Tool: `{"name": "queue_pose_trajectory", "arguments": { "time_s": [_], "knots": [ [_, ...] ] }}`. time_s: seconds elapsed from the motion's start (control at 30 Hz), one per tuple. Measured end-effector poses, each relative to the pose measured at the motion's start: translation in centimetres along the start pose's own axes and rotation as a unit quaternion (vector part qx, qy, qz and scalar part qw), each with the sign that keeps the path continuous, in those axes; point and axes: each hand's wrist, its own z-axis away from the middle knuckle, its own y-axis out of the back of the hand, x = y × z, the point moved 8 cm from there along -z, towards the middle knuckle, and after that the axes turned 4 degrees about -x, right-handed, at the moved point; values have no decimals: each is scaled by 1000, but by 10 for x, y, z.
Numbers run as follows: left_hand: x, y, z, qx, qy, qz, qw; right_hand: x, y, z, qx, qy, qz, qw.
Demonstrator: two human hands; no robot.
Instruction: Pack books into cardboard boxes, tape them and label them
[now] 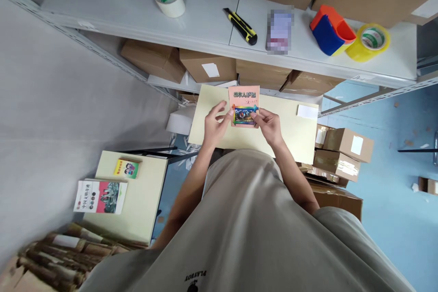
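Observation:
A small pink book (244, 93) with Chinese lettering and a colourful framed picture on its cover is held above the cream-coloured table (290, 137). My right hand (270, 127) grips its lower right side, thumb on the cover and the other fingers partly hidden behind. At the left edge of the book is my left hand (216, 127), its fingers apart and its thumb tip at the cover's edge; whether it touches cannot be made out. A white slip (307, 112) lies at the right end of the table.
On the grey shelf (205, 18) ahead are a white tape roll (176, 8), a cutter knife (241, 26), a blurred item (279, 31), a tape dispenser (326, 34) and a yellow tape roll (379, 48). Cartons (349, 141) stand right; books (111, 197) lie on a side table (143, 210) left.

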Motion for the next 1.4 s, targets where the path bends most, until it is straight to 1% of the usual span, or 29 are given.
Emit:
{"name": "queue_pose_trajectory", "arguments": {
  "time_s": [0.07,0.1,0.13,0.33,0.47,0.53,0.63,0.67,0.73,0.77,0.83,0.9,0.93,1.0,1.07,1.13,1.2,1.23,1.4],
  "knots": [
    [-10,1,-6,-54,28,14,998,0,1,-1,-7,-5,4,1000],
    [-14,0,-8,-73,37,22,996,0,1,-1,-9,-6,4,1000],
    [-16,0,-8,-79,43,28,996,0,0,-2,-11,-5,3,1000],
    [-21,1,0,-43,45,46,997,6,-5,-3,-19,-8,-2,1000],
    [-20,1,2,-32,43,48,997,16,-2,-7,-20,-23,-9,1000],
    [-20,3,1,-17,40,44,998,19,5,-10,8,-19,-3,1000],
    [-18,4,2,28,26,26,999,14,18,-9,86,21,19,996],
    [-17,3,4,43,19,15,999,12,17,-7,97,32,25,994],
    [-14,-6,9,54,1,-8,999,11,5,-3,77,37,27,996],
    [-11,-13,12,46,-11,-21,999,10,-3,-1,59,36,25,997],
    [-6,-28,16,3,-35,-45,998,9,-16,2,35,41,22,998],
    [-2,-37,17,-51,-48,-67,995,5,-19,3,37,50,29,998],
    [0,-36,15,-63,-53,-79,993,3,-17,2,38,54,32,997],
    [4,-20,7,-50,-64,-104,991,-1,-10,-1,27,56,32,998],
    [6,-1,-5,-31,-67,-114,991,-3,-5,-4,-5,51,26,998],
    [2,11,-15,-47,-46,-93,994,-4,-2,-7,-34,40,21,998],
    [-3,13,-19,-73,-18,-60,995,-4,-1,-8,-46,35,18,998],
    [-4,12,-19,-78,-9,-47,996,-4,0,-9,-46,37,17,998],
    [-4,6,-11,-55,-5,-19,998,4,-1,-13,-44,46,39,997]
  ]
}}
